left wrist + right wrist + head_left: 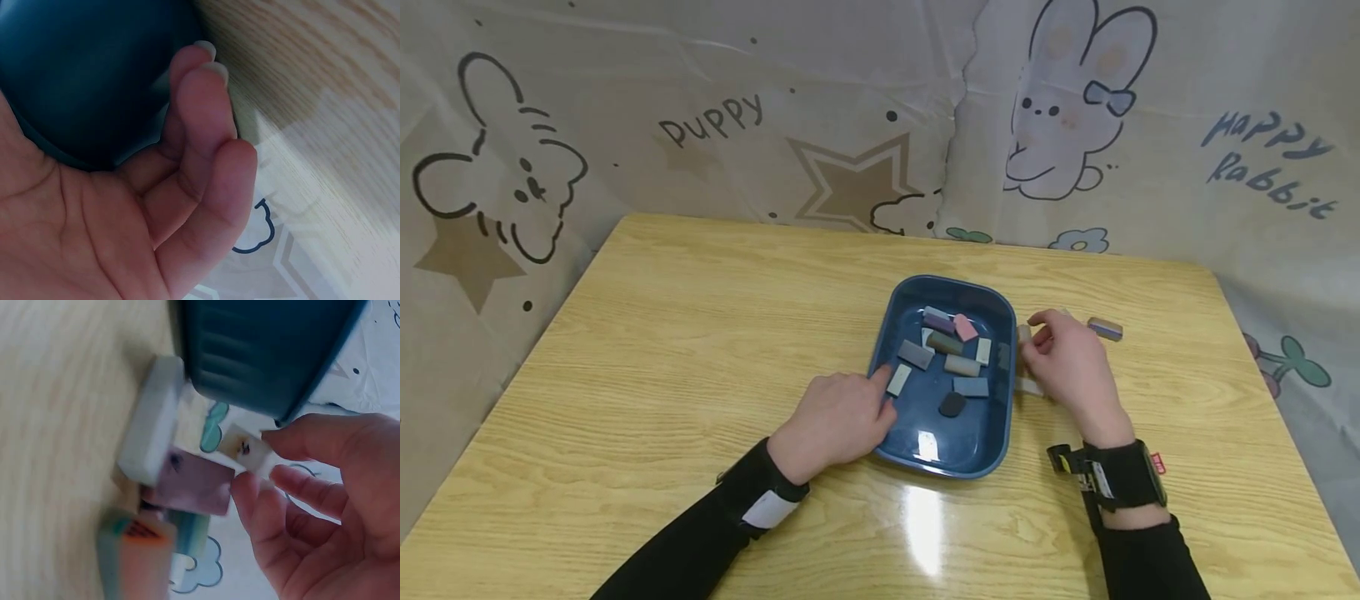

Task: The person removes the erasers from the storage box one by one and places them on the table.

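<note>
My left hand (pixel 835 417) holds the left wall of a dark blue plastic tray (pixel 1006 417), its index finger over the rim. In the left wrist view its other fingers (pixel 203 119) curl beside the tray's outer surface. Right of the tray, my right hand (pixel 1071 371) pinches a small smudged white eraser (pixel 247 449) between thumb and fingertips. Below the pinched piece, in the right wrist view, are a long white eraser (pixel 152 422), a mauve eraser (pixel 197 482) and an orange-and-green block (pixel 137 556).
Inside the tray lie several erasers, among them a pink one (pixel 966 327), a grey one (pixel 916 354), a light blue one (pixel 970 387) and a black rounded piece (pixel 952 405). A striped brown block (pixel 1105 329) lies at the right on the wooden table (pixel 662 350). Behind hangs a printed cloth (pixel 700 58).
</note>
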Demonstrator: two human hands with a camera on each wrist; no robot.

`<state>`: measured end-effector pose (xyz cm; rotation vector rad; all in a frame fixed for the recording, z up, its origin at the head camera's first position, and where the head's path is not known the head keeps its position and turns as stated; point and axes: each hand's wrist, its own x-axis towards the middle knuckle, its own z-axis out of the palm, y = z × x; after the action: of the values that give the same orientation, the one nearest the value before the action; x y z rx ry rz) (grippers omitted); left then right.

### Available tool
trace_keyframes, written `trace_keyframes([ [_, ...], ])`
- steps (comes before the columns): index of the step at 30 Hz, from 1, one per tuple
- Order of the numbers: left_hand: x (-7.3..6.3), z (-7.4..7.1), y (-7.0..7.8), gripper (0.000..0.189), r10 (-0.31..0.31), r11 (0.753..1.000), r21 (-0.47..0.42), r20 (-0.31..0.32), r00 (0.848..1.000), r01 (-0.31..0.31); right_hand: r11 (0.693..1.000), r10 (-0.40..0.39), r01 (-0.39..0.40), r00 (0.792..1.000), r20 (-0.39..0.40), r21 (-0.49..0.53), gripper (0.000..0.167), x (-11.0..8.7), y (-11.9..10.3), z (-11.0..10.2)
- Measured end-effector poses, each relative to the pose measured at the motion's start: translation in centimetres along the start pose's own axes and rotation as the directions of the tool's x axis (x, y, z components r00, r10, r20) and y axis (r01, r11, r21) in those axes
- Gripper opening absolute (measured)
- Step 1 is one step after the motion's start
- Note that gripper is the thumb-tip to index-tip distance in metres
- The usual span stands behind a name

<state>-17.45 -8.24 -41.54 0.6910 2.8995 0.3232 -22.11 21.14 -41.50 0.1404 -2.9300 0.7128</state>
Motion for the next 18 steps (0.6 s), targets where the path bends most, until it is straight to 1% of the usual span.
trace_keyframes([
  [2, 0.0, 0.1, 0.0, 0.047, 0.000, 1.000, -0.004, -0.001, 1.000, 0.000, 1.000, -0.011, 0.011, 1.000, 0.015, -0.020, 0.026, 0.1, 0.0, 0.3],
  [5, 0.0, 0.1, 0.1, 0.046, 0.004, 1.000, -0.010, 0.001, 1.000, -0.004, 0.999, -0.019, 0.020, 1.000, 0.014, -0.040, 0.021, 0.0, -0.2, 0.1],
  [10, 0.1, 0.0, 0.1, 0.046, 0.003, 1.000, -0.003, 0.005, 1.000, -0.003, 0.999, -0.041, 0.041, 0.998, -0.042, -0.001, 0.019, -0.4, -1.1, -1.0],
  [12, 0.1, -0.1, 0.0, 0.046, 0.004, 1.000, 0.004, 0.003, 1.000, -0.004, 0.997, -0.080, 0.081, 0.995, -0.068, 0.015, 0.018, -0.6, -1.9, -1.4],
  [13, 0.1, -0.1, 0.0, 0.046, 0.005, 1.000, 0.008, 0.000, 1.000, -0.005, 0.994, -0.108, 0.109, 0.992, -0.069, 0.019, 0.018, -0.7, -2.3, -1.5],
  [14, 0.1, -0.1, 0.0, 0.045, 0.006, 1.000, 0.010, -0.002, 1.000, -0.006, 0.990, -0.136, 0.137, 0.989, -0.060, 0.018, 0.017, -0.8, -2.8, -1.5],
  [16, 0.0, -0.2, 0.0, 0.046, 0.007, 1.000, 0.015, -0.005, 1.000, -0.007, 0.980, -0.200, 0.200, 0.980, -0.008, 0.018, 0.017, -1.1, -4.0, -1.3],
  [18, 0.0, -0.2, 0.0, 0.046, 0.006, 1.000, 0.019, -0.004, 1.000, -0.006, 0.961, -0.277, 0.278, 0.958, 0.070, 0.000, 0.019, -1.5, -5.0, -0.8],
])
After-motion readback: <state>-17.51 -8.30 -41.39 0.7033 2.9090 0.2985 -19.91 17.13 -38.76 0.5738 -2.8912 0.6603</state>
